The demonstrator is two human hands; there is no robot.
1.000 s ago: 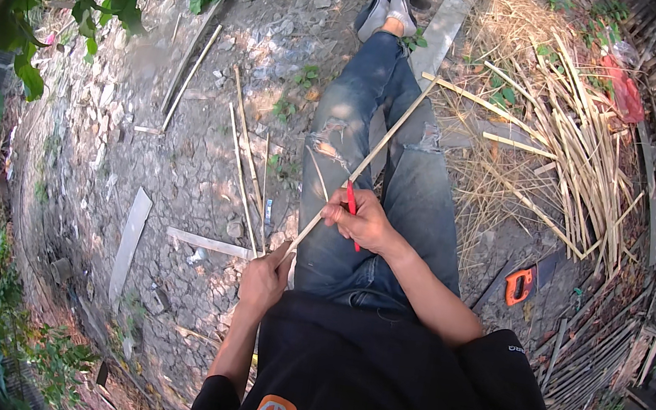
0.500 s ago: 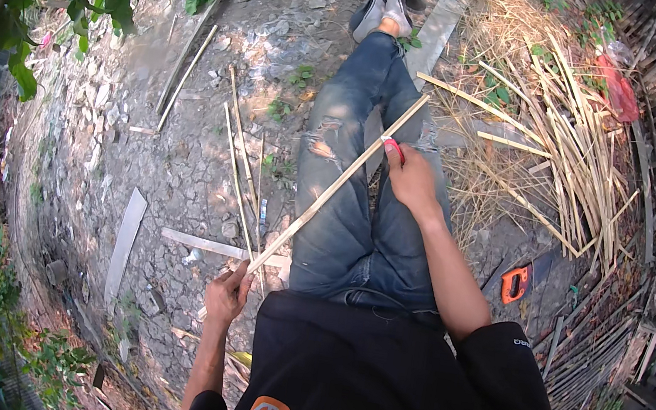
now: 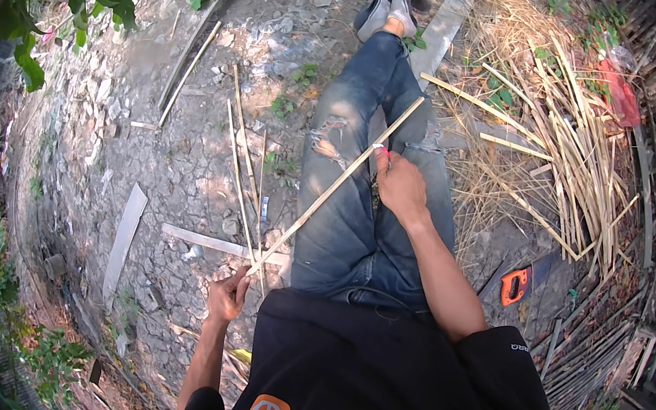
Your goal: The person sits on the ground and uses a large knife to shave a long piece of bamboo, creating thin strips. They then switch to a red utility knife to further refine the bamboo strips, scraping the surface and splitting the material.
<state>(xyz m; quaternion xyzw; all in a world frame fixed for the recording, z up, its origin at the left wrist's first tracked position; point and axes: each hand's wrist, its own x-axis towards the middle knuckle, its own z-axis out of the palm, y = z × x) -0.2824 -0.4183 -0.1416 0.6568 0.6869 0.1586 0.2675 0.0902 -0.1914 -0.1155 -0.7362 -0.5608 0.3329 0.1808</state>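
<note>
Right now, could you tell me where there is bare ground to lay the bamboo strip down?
Free: the stony ground left of the legs, between the loose sticks and the flat board. Crowded: the bamboo pile on the right and around the orange tool.

The strip [image 3: 337, 183] in your hands is pale, dry bamboo, matt and smooth along its face. Your jeans [image 3: 362, 201] are faded blue denim, frayed open at the knee, and your shirt [image 3: 371, 379] is soft matt black cloth. The ground [image 3: 186, 143] is rough grey stone and packed dirt. The pile [image 3: 568, 163] beside you is more split bamboo on dry straw (dull yellow). The saw handle [image 3: 514, 286] looks like glossy orange plastic.
</note>
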